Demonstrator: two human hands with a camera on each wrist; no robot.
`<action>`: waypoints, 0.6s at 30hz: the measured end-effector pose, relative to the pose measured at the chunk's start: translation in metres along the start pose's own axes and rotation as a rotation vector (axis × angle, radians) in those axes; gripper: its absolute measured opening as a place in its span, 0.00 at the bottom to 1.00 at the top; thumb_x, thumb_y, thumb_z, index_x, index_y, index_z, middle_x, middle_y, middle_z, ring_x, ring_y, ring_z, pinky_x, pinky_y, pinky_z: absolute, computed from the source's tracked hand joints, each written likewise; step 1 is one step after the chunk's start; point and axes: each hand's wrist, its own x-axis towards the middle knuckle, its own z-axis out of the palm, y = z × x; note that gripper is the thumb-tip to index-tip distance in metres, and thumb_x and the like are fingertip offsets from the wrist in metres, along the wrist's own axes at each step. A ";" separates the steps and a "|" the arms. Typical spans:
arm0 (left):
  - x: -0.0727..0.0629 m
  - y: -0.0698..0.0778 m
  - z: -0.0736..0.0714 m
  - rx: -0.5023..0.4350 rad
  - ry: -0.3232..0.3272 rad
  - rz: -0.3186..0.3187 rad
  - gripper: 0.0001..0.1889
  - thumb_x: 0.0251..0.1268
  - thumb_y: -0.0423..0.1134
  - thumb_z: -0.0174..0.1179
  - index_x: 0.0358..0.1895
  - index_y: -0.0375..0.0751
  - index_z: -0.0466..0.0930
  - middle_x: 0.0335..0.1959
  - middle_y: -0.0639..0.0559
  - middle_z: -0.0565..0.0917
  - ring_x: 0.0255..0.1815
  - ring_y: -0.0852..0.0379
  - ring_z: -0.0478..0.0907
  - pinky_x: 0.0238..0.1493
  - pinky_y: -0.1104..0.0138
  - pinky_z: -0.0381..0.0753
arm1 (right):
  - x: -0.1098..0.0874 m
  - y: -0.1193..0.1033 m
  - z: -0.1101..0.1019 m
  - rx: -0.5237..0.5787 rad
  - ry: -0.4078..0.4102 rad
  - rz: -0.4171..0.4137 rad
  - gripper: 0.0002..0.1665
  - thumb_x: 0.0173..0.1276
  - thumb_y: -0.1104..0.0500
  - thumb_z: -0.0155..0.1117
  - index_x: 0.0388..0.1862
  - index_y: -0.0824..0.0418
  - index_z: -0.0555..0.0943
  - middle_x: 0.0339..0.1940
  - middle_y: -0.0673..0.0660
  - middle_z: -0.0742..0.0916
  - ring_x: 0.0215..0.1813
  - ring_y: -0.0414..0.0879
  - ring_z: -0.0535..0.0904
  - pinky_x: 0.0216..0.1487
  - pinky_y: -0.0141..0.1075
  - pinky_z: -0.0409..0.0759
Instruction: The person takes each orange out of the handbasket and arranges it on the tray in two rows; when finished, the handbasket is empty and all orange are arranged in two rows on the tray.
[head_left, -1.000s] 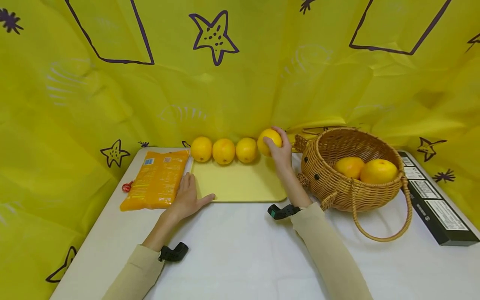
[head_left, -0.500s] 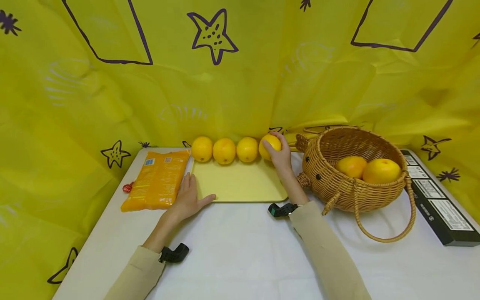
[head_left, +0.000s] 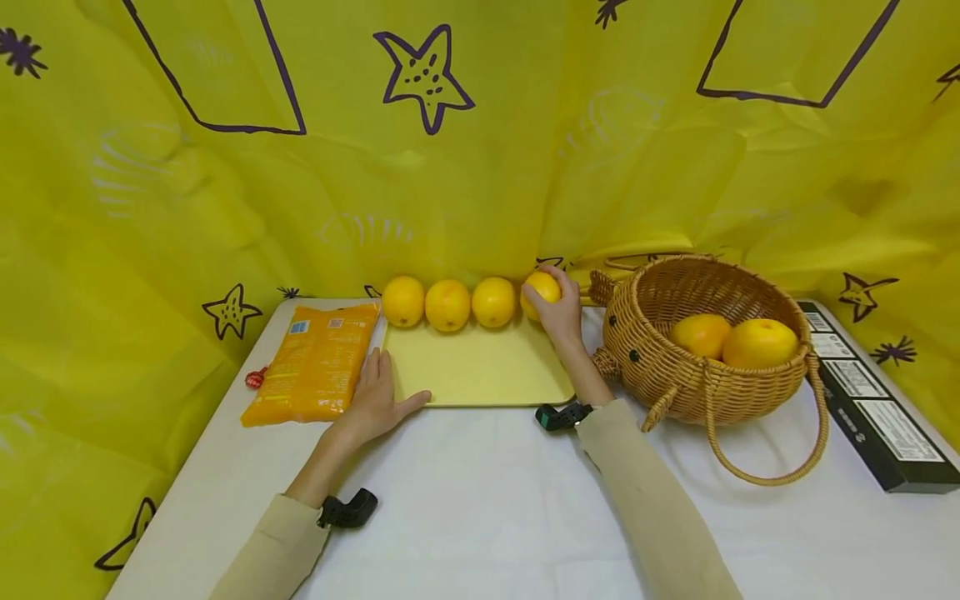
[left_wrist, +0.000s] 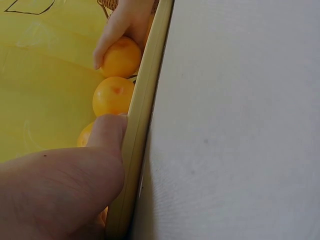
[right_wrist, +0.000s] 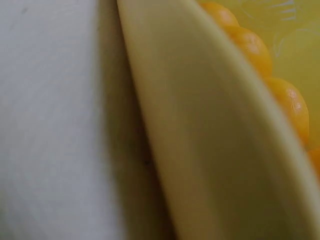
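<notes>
My right hand (head_left: 561, 315) grips an orange (head_left: 546, 286) at the right end of a row along the back of a pale yellow tray (head_left: 480, 367). Three other oranges (head_left: 447, 305) stand to its left, close together. My left hand (head_left: 372, 404) rests at the tray's front left corner, fingers straight along its left edge and thumb on the front rim. In the left wrist view the thumb (left_wrist: 107, 132) touches the rim, with the right hand (left_wrist: 130, 20) beyond. The right wrist view shows the tray's side (right_wrist: 200, 100) and several oranges, but not the right hand.
A wicker basket (head_left: 675, 383) with two orange fruits (head_left: 761, 343) stands right of the tray, its handle toward me. Behind it lies a black box (head_left: 870, 417). On the left are an orange packet (head_left: 315, 367) and a small red wrapped item (head_left: 255, 378). A yellow curtain (head_left: 480, 192) closes the back.
My right hand has lowered the orange slightly at the right end of the row, level with the others. The left hand stays at the tray's corner.
</notes>
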 end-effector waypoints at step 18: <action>-0.001 0.000 0.000 0.014 0.000 -0.001 0.58 0.64 0.60 0.58 0.75 0.23 0.29 0.77 0.27 0.28 0.79 0.33 0.28 0.77 0.43 0.36 | 0.002 0.008 0.001 -0.051 -0.095 0.029 0.39 0.62 0.50 0.69 0.71 0.53 0.65 0.71 0.58 0.70 0.64 0.57 0.71 0.60 0.52 0.73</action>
